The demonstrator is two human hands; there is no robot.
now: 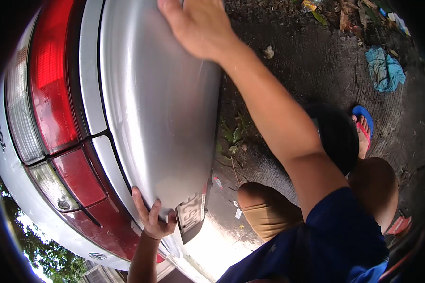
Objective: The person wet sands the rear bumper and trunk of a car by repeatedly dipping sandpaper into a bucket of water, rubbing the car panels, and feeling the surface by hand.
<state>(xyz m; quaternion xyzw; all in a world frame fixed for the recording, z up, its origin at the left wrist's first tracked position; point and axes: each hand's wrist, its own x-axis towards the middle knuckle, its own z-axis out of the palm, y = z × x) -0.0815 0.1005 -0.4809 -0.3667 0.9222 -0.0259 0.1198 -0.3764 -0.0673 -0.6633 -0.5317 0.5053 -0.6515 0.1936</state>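
A silver car bumper (174,118) fills the left-centre. My right hand (196,23) is at the bumper's upper part, palm towards the surface and thumb apart; the frame's top edge cuts off its fingertips. Lower down, my left hand (156,221) rests with spread fingers on the bumper near the licence plate (191,214). Neither hand shows a held object. Beside the bumper are a red tail light (54,80) and a dark red lower lamp panel (80,177).
Wet, dark ground (288,56) lies right of the bumper, with leaves and a crumpled blue cloth (385,69). A round black object (333,137) is partly behind my right arm. My bent knees and a foot in a blue flip-flop (363,125) show at the right.
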